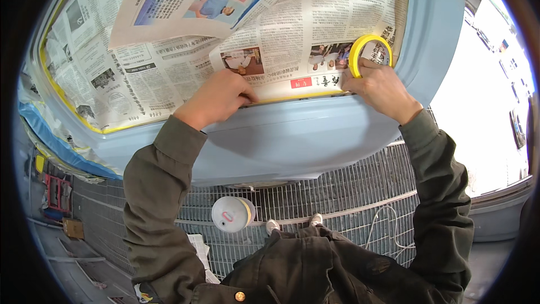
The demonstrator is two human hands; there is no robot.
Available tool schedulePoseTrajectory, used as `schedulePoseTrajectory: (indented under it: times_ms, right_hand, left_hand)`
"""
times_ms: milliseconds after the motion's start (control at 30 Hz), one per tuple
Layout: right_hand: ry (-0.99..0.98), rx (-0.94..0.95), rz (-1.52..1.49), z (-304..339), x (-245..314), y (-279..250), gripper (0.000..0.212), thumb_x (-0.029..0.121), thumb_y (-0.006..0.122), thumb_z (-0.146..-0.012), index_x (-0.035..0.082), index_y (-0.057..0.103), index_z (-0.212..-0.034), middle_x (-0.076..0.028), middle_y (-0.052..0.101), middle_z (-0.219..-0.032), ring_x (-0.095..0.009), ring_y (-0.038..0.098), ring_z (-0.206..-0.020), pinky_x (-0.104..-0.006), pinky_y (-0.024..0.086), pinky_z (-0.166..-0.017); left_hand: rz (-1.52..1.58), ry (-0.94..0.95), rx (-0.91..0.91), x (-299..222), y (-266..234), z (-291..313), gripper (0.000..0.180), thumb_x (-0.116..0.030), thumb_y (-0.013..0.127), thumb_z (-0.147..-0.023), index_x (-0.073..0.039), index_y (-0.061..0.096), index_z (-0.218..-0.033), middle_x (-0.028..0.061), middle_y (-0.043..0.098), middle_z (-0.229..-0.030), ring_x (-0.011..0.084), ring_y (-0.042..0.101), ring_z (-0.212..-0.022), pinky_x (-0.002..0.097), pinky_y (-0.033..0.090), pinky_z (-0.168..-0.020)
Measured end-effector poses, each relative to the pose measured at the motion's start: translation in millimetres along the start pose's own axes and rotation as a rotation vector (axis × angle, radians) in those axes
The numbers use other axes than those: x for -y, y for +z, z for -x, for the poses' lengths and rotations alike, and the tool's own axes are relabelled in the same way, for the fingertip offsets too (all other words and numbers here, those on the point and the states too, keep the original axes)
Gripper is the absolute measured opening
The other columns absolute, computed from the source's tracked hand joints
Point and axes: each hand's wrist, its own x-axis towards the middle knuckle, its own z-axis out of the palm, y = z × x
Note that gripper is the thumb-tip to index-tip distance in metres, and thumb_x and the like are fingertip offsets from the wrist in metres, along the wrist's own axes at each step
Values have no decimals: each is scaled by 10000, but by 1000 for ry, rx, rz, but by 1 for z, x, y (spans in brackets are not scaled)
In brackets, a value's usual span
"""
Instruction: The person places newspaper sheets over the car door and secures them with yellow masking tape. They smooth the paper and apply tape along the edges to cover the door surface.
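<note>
Printed newspaper sheets cover the window area of a light blue vehicle body. A yellow strip of masking tape runs along the paper's lower edge. My left hand rests on that edge, its fingers curled and pressed together at the tape line; anything between them is hidden. To its right, my right hand grips a roll of yellow masking tape by its lower side. The roll stands over the paper near the window's right corner, and the fingertips touch the lower border.
A loose newspaper sheet lifts up at the upper left. On the floor grating below stand a white bucket and my shoes. A pale hose lies to the right. A cardboard box and red rack sit at far left.
</note>
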Motion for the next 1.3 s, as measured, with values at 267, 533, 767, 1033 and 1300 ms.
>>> schedulePoseTrajectory:
  times_ms: [267,533,767,1033,1300]
  right_hand:
    - [-36,1,-35,-3,-3,-1,162,107,673,-803,129,770,-931,-99,760,-968,-242,702,-1057,-365,613,-826]
    - [-50,52,-41,-5,-5,-2,149,118,657,-818,136,765,-919,-92,748,-995,-246,704,-1044,-363,607,-825]
    - [-43,13,-47,-3,-7,0,106,115,636,-854,123,739,-878,-84,735,-937,-251,705,-1036,-386,601,-829]
    - [-25,42,-79,-8,-5,-3,109,118,637,-839,122,744,-817,-72,716,-856,-262,691,-1025,-396,586,-818]
    - [-54,94,-79,-14,-7,-4,102,112,641,-822,106,734,-778,-85,705,-811,-283,696,-944,-408,580,-779]
  left_hand:
    - [61,-12,115,2,-10,-12,191,1,753,-788,-17,801,-972,158,769,-898,305,734,-865,377,561,-789]
    - [104,-92,205,2,-12,-14,239,33,715,-795,-33,802,-1008,152,774,-942,316,730,-912,397,564,-822]
    - [92,-90,66,-14,-6,6,245,-5,664,-847,0,769,-1069,179,765,-982,327,732,-912,394,566,-842]
    - [-16,19,-184,-48,26,7,216,-112,689,-885,-7,739,-1067,165,720,-1027,366,684,-949,431,545,-840]
    - [180,112,-250,-71,52,-36,200,-46,680,-899,28,730,-1079,184,743,-1043,340,714,-922,396,562,-826]
